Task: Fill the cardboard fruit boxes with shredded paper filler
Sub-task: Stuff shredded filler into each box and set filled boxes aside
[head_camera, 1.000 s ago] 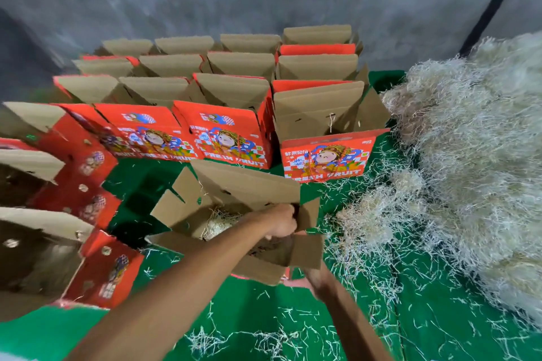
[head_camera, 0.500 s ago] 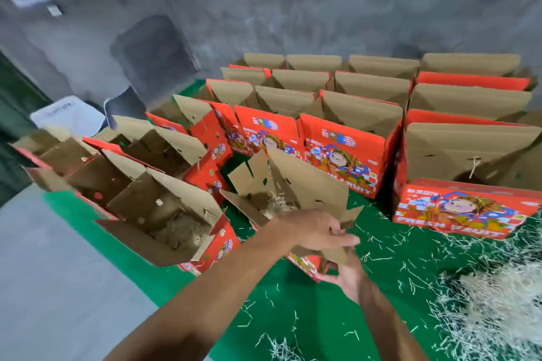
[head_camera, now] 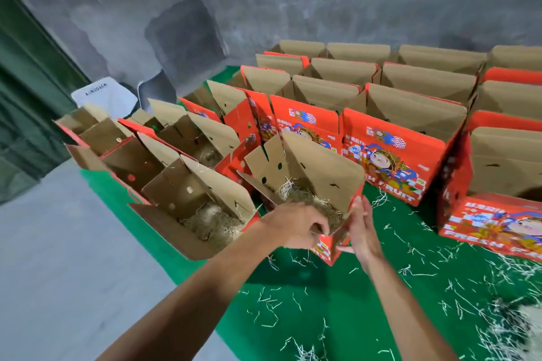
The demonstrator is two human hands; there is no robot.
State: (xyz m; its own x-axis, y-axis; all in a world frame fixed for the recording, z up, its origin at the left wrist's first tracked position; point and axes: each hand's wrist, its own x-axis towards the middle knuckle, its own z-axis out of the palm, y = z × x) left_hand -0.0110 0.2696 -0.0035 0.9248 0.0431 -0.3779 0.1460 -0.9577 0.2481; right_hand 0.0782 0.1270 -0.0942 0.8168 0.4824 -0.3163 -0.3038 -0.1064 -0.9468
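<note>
Box [head_camera: 305, 182] tilted on green mat [head_camera: 322, 296], shredded paper [head_camera: 311, 199] inside. My left hand [head_camera: 293, 228] curls fingers over near flap; right hand [head_camera: 362, 231] flat, fingers straight against box's right corner.

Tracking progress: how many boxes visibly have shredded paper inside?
3: the held box, the nearest left-row box, and one behind it. Other boxes' interiors are hidden.

I see a green mat [head_camera: 337, 302] spread over a grey concrete floor [head_camera: 58, 272]. Red fruit boxes [head_camera: 393, 152] stand on the mat in rows, flaps open. Loose paper strands [head_camera: 272, 313] lie scattered on the mat. A shredded paper heap [head_camera: 516, 328] rests at its lower right.
</note>
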